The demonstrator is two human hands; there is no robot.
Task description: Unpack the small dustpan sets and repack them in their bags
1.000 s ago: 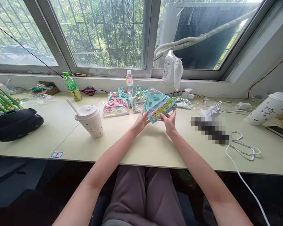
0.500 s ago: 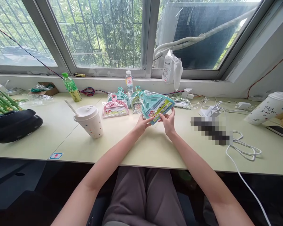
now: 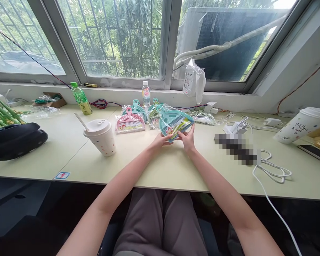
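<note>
A teal dustpan and brush set (image 3: 176, 122) in clear plastic is held tilted above the table, its handle pointing away to the upper left. My left hand (image 3: 160, 140) grips its lower left edge, and my right hand (image 3: 187, 139) pinches the lower right edge, thumb on the label. Behind it lie more wrapped sets: a pink one (image 3: 130, 121) to the left, a teal one (image 3: 136, 106) behind that, and a green one (image 3: 153, 115) partly hidden by the held set. Another wrapped set (image 3: 202, 118) lies to the right.
A white cup with a straw (image 3: 101, 137) stands left of my arms. Green bottle (image 3: 81, 99), clear bottle (image 3: 146, 93) and black case (image 3: 18, 142) are on the table. White cables (image 3: 276, 170) and a tilted cup (image 3: 301, 124) lie right. A window runs behind.
The held dustpan set has tipped slightly, its handle end now lower and its right corner nearer me. Both hands keep their grip. The view has shifted a little.
</note>
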